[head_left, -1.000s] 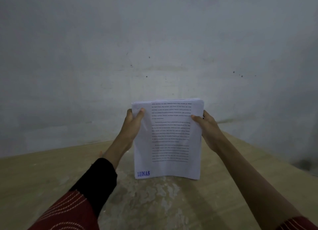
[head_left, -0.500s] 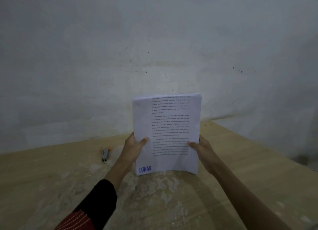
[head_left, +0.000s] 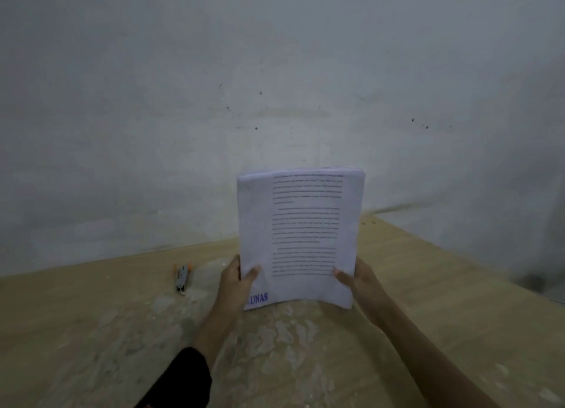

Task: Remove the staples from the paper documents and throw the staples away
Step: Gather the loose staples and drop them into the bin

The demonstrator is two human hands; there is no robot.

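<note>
Head cam view, going left to right: over on the left of the wooden bench there's a small metal staple remover with orange bits, lying flat by itself, well apart from the hands. Next comes the left hand, black sleeve behind it, pinching the lower left edge of the stapled paper stack, thumb on the front page and fingers tucked behind. The stack is held upright above the bench, printed lines facing the person, with a purple "LUNAS" stamp at the bottom left corner, first letter partly under the thumb side. Bottom edge bows a little. Then the right hand grips the lower right edge the same way, thumb in front. Can't make out any staple, too blurry. Plain grey wall behind it all.
</note>
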